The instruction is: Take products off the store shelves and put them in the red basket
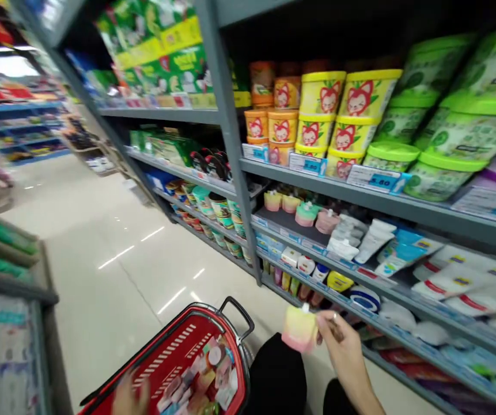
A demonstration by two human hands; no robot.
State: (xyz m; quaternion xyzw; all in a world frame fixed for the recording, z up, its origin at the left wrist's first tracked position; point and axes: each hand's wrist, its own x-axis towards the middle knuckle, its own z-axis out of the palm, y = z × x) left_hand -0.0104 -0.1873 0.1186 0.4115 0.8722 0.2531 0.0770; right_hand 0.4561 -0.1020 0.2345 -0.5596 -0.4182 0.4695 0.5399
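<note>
A right hand (pixel 347 357) pinches a small pink-and-yellow container (pixel 299 328) with a white cap between thumb and fingers, holding it up just in front of the lower shelves of a grey store shelving unit (pixel 226 132). Higher up stand yellow tubs (pixel 329 95) with a cartoon fox face. The left hand (pixel 131 397) is blurred at the bottom edge, over a red shopping basket (pixel 165 357) filled with small packages (pixel 200 374) — its grip cannot be made out. A glossy tile floor (pixel 101 276) stretches toward more shelves.
</note>
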